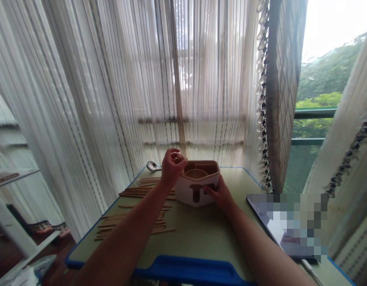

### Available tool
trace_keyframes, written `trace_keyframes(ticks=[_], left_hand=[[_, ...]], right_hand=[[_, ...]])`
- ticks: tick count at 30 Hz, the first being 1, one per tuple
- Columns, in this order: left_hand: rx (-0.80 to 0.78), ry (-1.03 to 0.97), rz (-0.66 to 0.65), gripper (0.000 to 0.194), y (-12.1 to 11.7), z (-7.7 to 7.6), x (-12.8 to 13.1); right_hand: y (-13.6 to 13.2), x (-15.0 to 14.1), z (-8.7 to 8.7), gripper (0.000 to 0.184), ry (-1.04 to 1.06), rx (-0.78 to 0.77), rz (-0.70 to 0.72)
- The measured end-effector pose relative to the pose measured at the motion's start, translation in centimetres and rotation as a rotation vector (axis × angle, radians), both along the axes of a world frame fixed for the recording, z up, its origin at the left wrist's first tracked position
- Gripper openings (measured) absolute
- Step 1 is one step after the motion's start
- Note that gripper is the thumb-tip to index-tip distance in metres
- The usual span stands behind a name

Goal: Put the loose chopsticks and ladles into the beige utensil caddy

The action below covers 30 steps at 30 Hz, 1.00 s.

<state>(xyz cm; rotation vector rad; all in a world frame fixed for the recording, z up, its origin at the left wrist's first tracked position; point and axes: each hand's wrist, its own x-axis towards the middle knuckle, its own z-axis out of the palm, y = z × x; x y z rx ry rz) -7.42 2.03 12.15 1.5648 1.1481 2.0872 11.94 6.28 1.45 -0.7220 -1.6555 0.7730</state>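
A utensil holder [186, 195], white outside and brown inside, stands on the table with dark cutouts in its front. A round divider [196, 173] and straight walls split its inside. My right hand [219, 194] grips the holder's right side, thumb across the front. Over its left rim, my left hand [171, 167] is closed with curled fingers; a small brownish thing shows between them, too unclear to name. Left of the holder lie several wooden chopsticks [132, 192] in a darker row, and a nearer group of lighter chopsticks [112, 226], partly hidden by my left forearm.
A metal slotted spoon [152, 166] lies at the table's far left edge. On the right rests a tablet [273, 226] with a white cable [310, 270]. The pale green table [201, 238] has a blue rim; curtains [213, 79] hang behind it.
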Motion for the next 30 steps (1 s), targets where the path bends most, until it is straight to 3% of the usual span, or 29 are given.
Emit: trace_keyframes(ticks=[5,7,10,13,16,19,21,25,30], left_hand=[[0.027,-0.076,-0.086,0.060,0.0,0.6,-0.1],[0.062,-0.097,-0.062,0.056,0.1,0.9,-0.5],[0.105,-0.193,0.167,0.038,-0.3,0.6,-1.8],[0.065,-0.168,0.426,0.032,-1.7,-1.0,-3.8],[-0.094,0.117,0.460,0.022,-4.1,-3.3,-6.1],[-0.245,0.526,0.176,0.019,-6.9,-5.2,-8.4],[-0.287,0.729,0.108,0.018,-8.5,-6.1,-9.5],[-0.335,1.034,0.255,0.016,-10.5,-7.5,-10.3],[-0.458,1.138,0.374,0.025,-11.0,-9.1,-8.9]], right_hand=[[0.1,0.2,0.0,0.072,-0.040,-0.011,-0.024],[0.2,0.3,0.0,0.071,-0.046,-0.011,-0.020],[0.1,0.3,0.2,0.072,-0.050,-0.028,-0.031],[-0.3,0.3,0.6,0.070,-0.087,-0.020,-0.069],[-0.5,0.3,0.9,0.071,-0.095,-0.035,-0.082],[-0.2,0.4,0.6,0.074,-0.054,-0.059,-0.061],[0.1,0.4,0.3,0.074,-0.056,-0.053,-0.074],[0.2,0.3,0.3,0.073,-0.091,-0.037,-0.112],[-0.2,0.2,0.7,0.070,-0.083,-0.032,-0.095]])
